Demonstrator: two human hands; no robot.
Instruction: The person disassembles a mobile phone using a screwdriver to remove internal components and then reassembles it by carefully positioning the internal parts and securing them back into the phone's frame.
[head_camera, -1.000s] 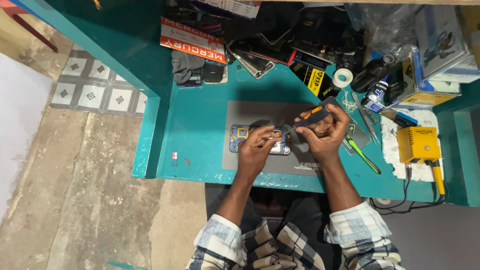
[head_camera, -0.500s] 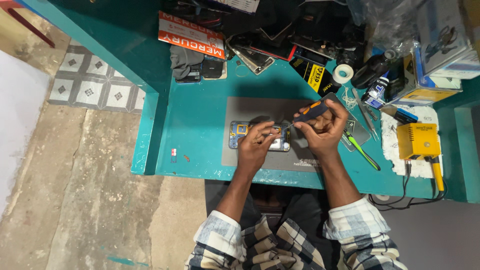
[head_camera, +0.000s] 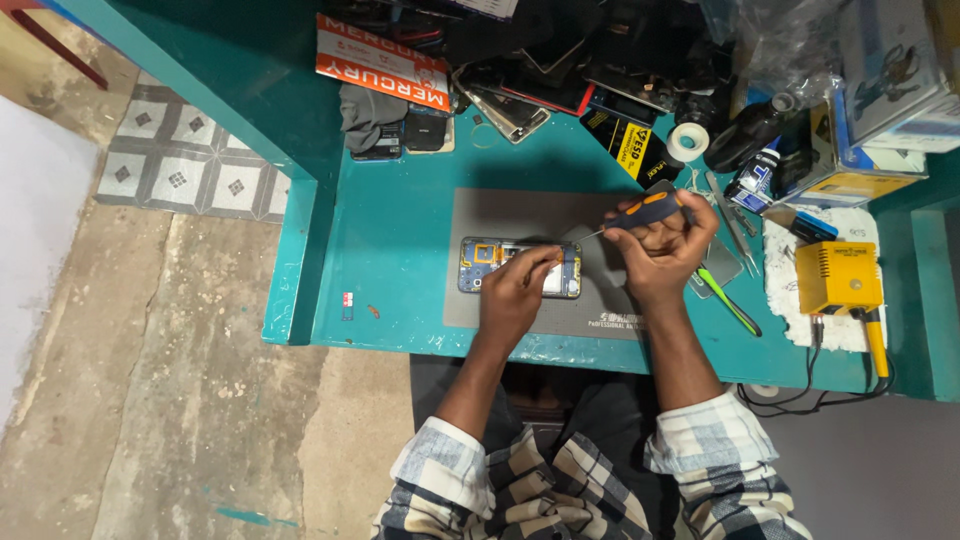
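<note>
Opened mobile phone with exposed blue and gold circuit board (head_camera: 520, 266): lies flat on the grey rectangular work mat (head_camera: 470, 215) near the front middle of the teal bench (head_camera: 390, 250).

Left hand (head_camera: 517, 290): rests on the phone's right half, fingertips curled down and pressed together onto the board. Half a second ago it sat a little nearer the phone's middle; the shift is slight.

Right hand (head_camera: 662, 248): fingers clamped round the black-and-orange precision screwdriver (head_camera: 640, 211). The thin tip points left toward the phone's far right corner but stands clear of it. Earlier the two hands were closed together over the phone; the right hand has since drawn away to the right, lifting the driver off the board. Judged, one screw position is finished or the tip is being re-aimed.

Right of the mat: green-handled tool (head_camera: 728, 300), yellow box-shaped unit with cable (head_camera: 838, 277), white tape roll (head_camera: 687, 141). Far edge: heap of dark phone parts (head_camera: 560, 60).
</note>
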